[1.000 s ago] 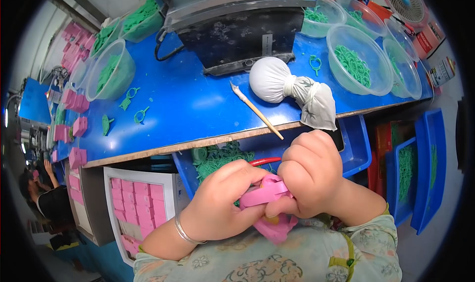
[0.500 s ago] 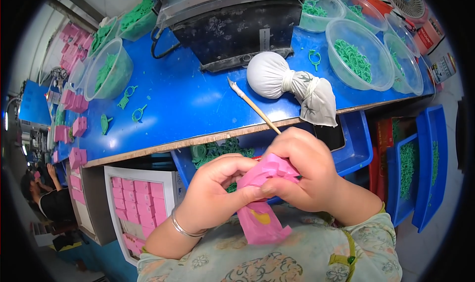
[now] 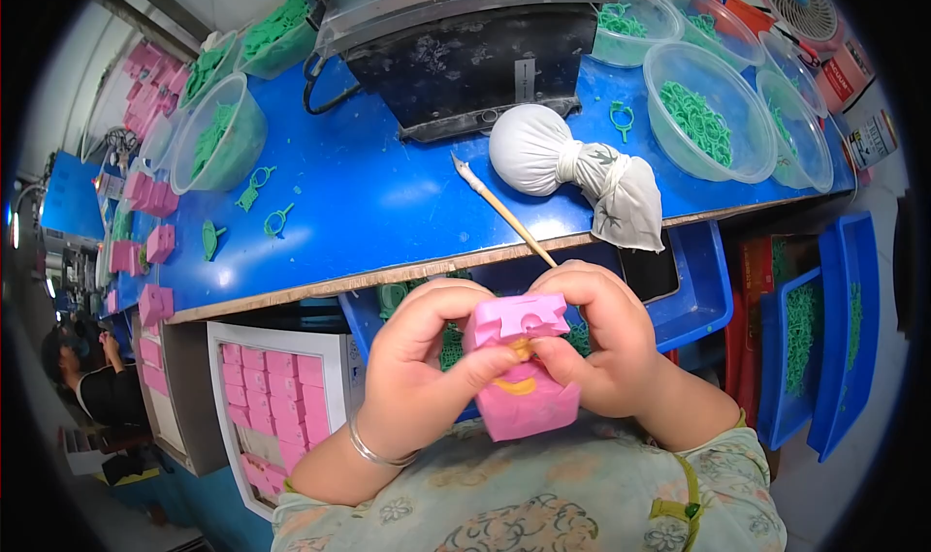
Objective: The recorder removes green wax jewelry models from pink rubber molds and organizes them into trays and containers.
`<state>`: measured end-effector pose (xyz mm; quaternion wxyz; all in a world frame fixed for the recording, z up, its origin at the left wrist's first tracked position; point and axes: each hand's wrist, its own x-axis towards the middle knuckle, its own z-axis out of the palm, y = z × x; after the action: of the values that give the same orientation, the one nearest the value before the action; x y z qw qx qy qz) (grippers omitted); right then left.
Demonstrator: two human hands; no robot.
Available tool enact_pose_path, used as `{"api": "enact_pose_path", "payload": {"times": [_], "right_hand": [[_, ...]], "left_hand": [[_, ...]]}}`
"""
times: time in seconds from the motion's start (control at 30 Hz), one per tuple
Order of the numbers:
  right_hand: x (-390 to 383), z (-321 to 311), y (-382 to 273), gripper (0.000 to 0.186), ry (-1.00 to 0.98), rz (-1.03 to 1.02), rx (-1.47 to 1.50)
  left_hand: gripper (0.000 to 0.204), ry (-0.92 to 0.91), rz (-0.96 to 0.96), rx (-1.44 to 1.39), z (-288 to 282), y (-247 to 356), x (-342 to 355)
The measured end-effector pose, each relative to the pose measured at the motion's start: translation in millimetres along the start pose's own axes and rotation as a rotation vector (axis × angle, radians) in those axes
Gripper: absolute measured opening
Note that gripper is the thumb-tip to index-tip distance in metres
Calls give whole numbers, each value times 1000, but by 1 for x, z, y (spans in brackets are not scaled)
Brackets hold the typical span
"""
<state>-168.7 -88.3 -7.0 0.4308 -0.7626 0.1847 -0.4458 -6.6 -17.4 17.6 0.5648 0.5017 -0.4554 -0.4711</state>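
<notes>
My left hand (image 3: 427, 368) and my right hand (image 3: 611, 358) grip a pink rubber mould (image 3: 529, 411) from both sides, low in front of me. Its notched upper part (image 3: 514, 319) is bent apart from the lower block, and both thumbs press at a small yellow piece (image 3: 520, 348) in the gap. Beyond them on the blue table lie a white tied cloth pouch (image 3: 529, 150) and a wooden brush (image 3: 506, 218). Below the table's edge a blue tray (image 3: 698, 290) holds green pieces and a dark phone (image 3: 648, 273), partly hidden by my hands.
A black machine (image 3: 465, 67) stands at the back, with bowls of green pieces (image 3: 708, 155) either side. Pink blocks (image 3: 155, 305) line the table's left end above a white-framed box (image 3: 330, 407) of more. A person (image 3: 87, 373) sits far left. Blue trays (image 3: 839, 339) are low right.
The mould has turned and risen between my hands, its notched part now on top and the yellow piece showing under it. My left thumb has moved up onto the middle.
</notes>
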Motion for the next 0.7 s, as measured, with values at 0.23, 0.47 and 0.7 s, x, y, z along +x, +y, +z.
{"api": "enact_pose_path", "payload": {"times": [0.23, 0.47, 0.7], "right_hand": [[-6, 5, -5, 26, -11, 33, 6], [-3, 3, -10, 32, -232, 699, 801], [-2, 2, -13, 27, -361, 531, 291]], "left_hand": [[35, -163, 16, 251, -4, 1, -1], [34, -33, -137, -65, 0, 2, -4], [30, -46, -237, -237, -4, -1, 4]]}}
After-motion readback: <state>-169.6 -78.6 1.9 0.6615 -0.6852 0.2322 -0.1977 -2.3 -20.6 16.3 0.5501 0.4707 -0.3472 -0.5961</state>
